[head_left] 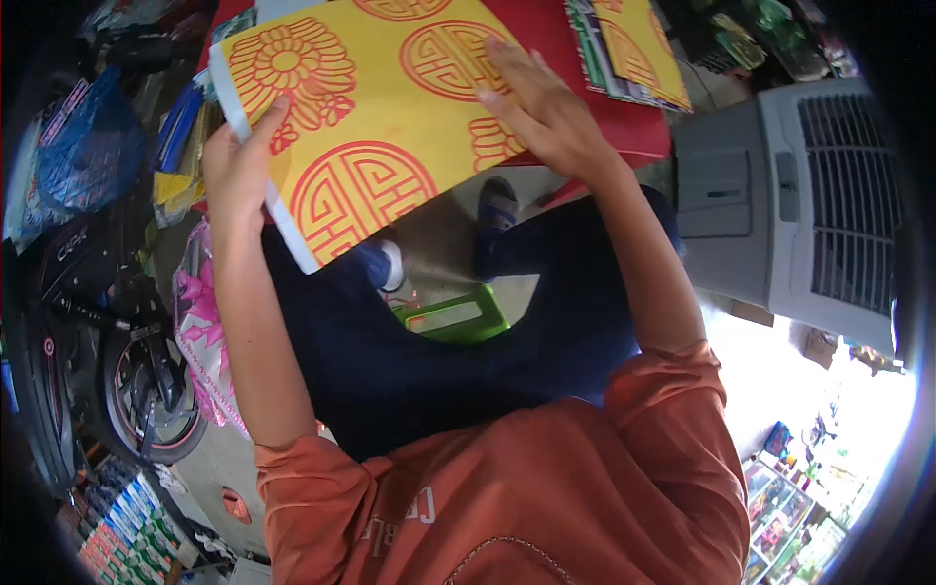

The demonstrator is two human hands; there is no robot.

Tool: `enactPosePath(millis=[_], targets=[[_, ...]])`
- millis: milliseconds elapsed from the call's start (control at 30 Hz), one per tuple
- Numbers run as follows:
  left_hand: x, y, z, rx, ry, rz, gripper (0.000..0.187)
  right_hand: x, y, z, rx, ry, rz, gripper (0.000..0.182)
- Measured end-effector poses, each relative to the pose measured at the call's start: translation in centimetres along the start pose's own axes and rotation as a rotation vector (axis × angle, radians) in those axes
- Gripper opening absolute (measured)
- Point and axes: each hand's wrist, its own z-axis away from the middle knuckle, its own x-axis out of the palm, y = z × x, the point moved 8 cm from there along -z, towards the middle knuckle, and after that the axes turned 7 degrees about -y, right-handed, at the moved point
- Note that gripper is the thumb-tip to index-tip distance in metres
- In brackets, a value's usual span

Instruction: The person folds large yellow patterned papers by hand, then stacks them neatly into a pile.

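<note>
A yellow sheet of paper (375, 107) with red round emblems and flower prints tilts above my lap, a pale strip running along its left edge. My left hand (239, 171) grips that edge, with the thumb on the printed face and the other fingers hidden behind. On the right part of the sheet lies my right hand (546, 112), its fingers stretched out flat over the print. Beneath and beyond the sheet is a red table (629, 132), partly covered by it.
A stack of similar printed papers (634, 49) lies at the table's right. A grey air cooler (780, 195) stands beside it. Below are a green plastic item (453, 317) and a foot in a sandal (497, 205). At left are a blue plastic bag (102, 146) and a wheel (146, 390).
</note>
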Motion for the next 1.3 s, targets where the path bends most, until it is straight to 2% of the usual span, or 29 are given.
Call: enactPosePath(millis=[167, 267, 300, 400, 533, 667, 700, 800, 833, 933, 967, 1000, 1067, 1100, 1133, 1200, 1233, 1300], targets=[[0.1, 0.8, 0.1, 0.03, -0.016, -0.026, 0.036, -1.4, -0.3, 0.1, 0.042, 0.036, -0.302, 0.073], [0.3, 1.2, 0.6, 0.059, -0.033, -0.038, 0.036, -2.7, -1.7, 1.0, 0.042, 0.17, -0.273, 0.07], [0.5, 1.8, 0.9, 0.077, -0.03, -0.06, 0.034, -3.0, -2.6, 1.5, 0.004, 0.219, -0.2, 0.063], [1.7, 4.3, 1.2, 0.129, -0.065, -0.19, 0.034, -4.1, -5.4, 2.5, -0.146, 0.266, 0.015, 0.059], [4.2, 8.8, 2.0, 0.233, -0.205, -0.436, 0.038, -6.5, -6.0, 1.6, -0.155, 0.213, -0.057, 0.066], [7.3, 13.8, 3.1, 0.36, -0.307, -0.7, 0.039, -11.2, -7.7, 0.2, -0.098, 0.245, -0.042, 0.075], [8.0, 15.1, 3.7, 0.385, -0.321, -0.776, 0.039, -12.6, -8.1, -0.1, -0.179, 0.363, -0.012, 0.066], [10.3, 18.6, 5.3, 0.4, -0.474, -0.88, 0.037, -16.0, -9.4, -2.3, -0.156, 0.145, -0.259, 0.091], [11.4, 19.6, 5.8, 0.407, -0.528, -0.914, 0.036, -17.9, -8.1, -3.2, -0.028, 0.173, -0.137, 0.104], [13.4, 22.2, 7.0, 0.46, -0.61, -0.908, 0.039, -20.5, -9.2, -4.5, -0.069, -0.049, -0.446, 0.1], [14.5, 24.3, 7.8, 0.242, -0.6, -1.009, 0.04, -21.3, -9.9, -3.9, -0.109, -0.073, -0.537, 0.075], [15.3, 26.3, 8.9, 0.025, -0.596, -1.123, 0.04, -21.7, -9.6, -3.9, -0.062, -0.124, -0.52, 0.065], [15.7, 26.9, 8.6, 0.301, -0.502, -1.133, 0.035, -21.8, -8.8, -4.0, 0.031, -0.231, -0.484, 0.045], [15.7, 26.8, 8.5, 0.445, -0.453, -1.141, 0.035, -21.9, -9.2, -4.0, 0.027, -0.138, -0.469, 0.028], [15.7, 26.6, 8.5, 0.585, -0.395, -1.153, 0.035, -21.7, -8.5, -4.1, 0.071, -0.119, -0.468, 0.03], [13.1, 26.1, 3.7, 0.453, -0.456, -1.106, 0.035, -21.5, -5.9, -3.9, 0.157, -0.073, -0.469, 0.034], [12.0, 25.8, 2.9, 0.475, -0.545, -0.954, 0.035, -21.2, -3.4, -4.0, 0.151, -0.083, -0.483, 0.039], [10.0, 24.9, 1.5, 0.365, -0.518, -0.95, 0.034, -20.5, 2.7, -4.2, 0.141, -0.105, -0.508, 0.05]])
